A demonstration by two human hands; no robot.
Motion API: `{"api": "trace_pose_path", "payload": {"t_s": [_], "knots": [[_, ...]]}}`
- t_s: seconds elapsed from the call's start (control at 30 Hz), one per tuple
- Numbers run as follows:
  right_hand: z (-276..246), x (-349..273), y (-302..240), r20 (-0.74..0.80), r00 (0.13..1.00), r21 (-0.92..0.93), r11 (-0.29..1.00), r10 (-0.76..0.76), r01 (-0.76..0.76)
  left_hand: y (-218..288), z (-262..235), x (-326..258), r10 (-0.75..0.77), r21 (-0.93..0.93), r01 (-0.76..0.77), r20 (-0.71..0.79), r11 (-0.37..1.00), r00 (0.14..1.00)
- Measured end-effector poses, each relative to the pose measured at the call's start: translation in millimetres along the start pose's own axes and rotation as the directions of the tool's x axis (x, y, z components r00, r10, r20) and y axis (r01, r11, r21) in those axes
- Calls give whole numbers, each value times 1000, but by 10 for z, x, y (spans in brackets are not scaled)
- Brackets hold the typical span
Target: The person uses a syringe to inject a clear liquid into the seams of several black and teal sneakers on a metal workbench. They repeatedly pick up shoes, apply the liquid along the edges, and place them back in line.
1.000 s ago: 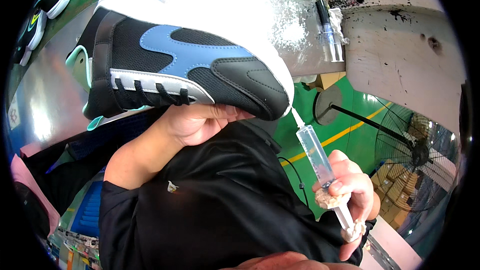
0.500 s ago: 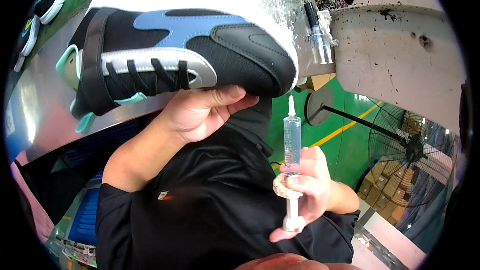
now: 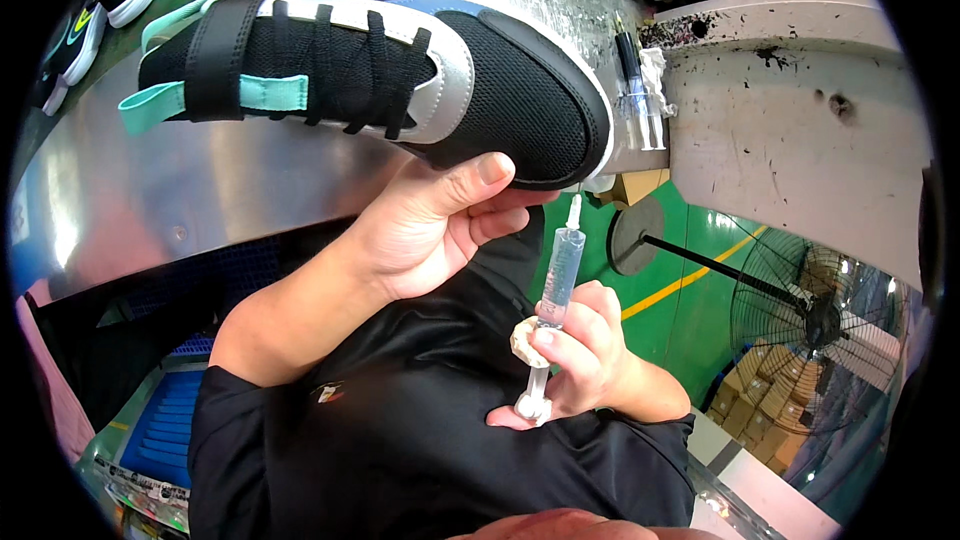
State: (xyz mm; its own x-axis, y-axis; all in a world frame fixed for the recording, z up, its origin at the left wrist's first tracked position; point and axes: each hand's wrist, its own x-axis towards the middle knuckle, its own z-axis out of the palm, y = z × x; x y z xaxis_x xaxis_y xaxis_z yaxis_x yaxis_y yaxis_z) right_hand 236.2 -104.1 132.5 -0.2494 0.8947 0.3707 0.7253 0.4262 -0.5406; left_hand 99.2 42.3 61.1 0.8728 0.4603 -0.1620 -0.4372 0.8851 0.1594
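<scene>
Syringe (image 3: pixel 560 270) tip just under shoe (image 3: pixel 400 70) toe

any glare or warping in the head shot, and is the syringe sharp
Head view: strong glare on the shiny metal table, brightest at its left end; fisheye bends its edge and blacks out the corners; the syringe in the right hand and the shoe on the left hand are sharp; the floor fan near the rim looks softer.
</scene>
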Motion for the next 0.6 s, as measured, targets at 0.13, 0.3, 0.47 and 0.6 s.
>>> {"api": "trace_pose_path", "payload": {"t_s": [0.13, 0.3, 0.47, 0.6], "knots": [[-2, 4, 3, 2, 1000, -19, 1000, -9, 9, -7, 43, 14, 1, 14, -1, -29, 1000, 1000], [-34, -6, 34, 43, 999, -43, 999, -17, 19, -42, 41, 59, 8, 13, -8, -54, 1000, 999], [-71, -28, 73, 13, 999, 4, 999, -46, 45, -40, 60, 101, 3, 0, -3, -73, 1000, 997], [-88, -251, 27, -126, 989, -31, 997, -76, 72, 4, -47, -28, -36, -30, 36, 4, 999, 999]]}}
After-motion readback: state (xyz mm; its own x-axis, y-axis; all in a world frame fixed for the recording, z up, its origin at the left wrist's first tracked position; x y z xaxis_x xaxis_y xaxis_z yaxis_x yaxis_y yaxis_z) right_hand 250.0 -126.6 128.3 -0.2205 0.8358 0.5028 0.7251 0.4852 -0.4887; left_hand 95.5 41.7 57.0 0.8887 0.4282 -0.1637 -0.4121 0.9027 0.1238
